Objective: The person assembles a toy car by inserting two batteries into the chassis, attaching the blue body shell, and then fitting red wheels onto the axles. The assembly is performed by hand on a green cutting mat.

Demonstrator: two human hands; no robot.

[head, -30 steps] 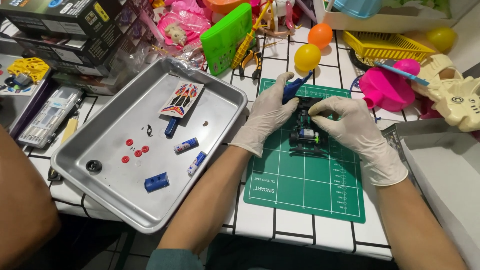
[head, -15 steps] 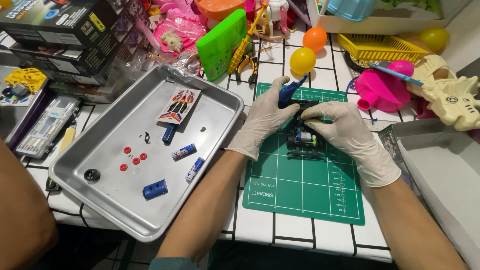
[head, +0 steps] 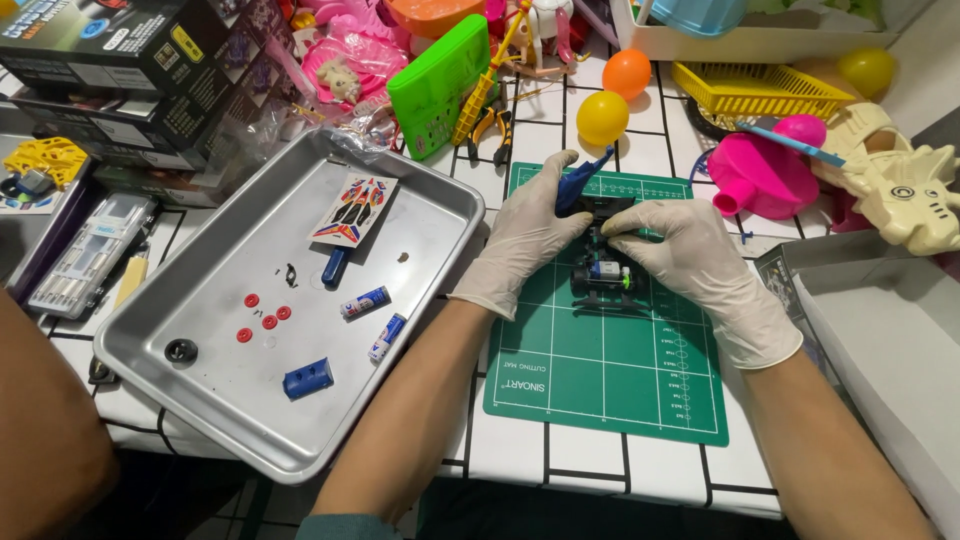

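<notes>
Head view, looking down on a white tiled table (head: 590,455) with black lines. Both hands gloved in white, meeting over the upper part of a green cutting mat (head: 610,370). Between them a small toy car frame (head: 603,272), standing on the mat, dark with a blue and silver motor at the middle and green bits at the sides; long axis running away from the body, toward the far edge of the mat. Left hand (head: 525,240) on the frame's left side, fingers curled narrow round a blue shell piece (head: 580,183) that sticks up at the far end. Right hand (head: 690,250) coming across from the right, fingertips pinched close on the top of the frame; exact contact hidden under the fingers. Both hands equally near, one on each flank.

Off to the left, a metal tray (head: 430,190) with a sticker sheet (head: 353,211), small batteries (head: 364,302), red washers (head: 262,318) and a blue block (head: 307,379). Beyond the mat, an orange ball (head: 627,72) and a yellow ball (head: 601,117).
</notes>
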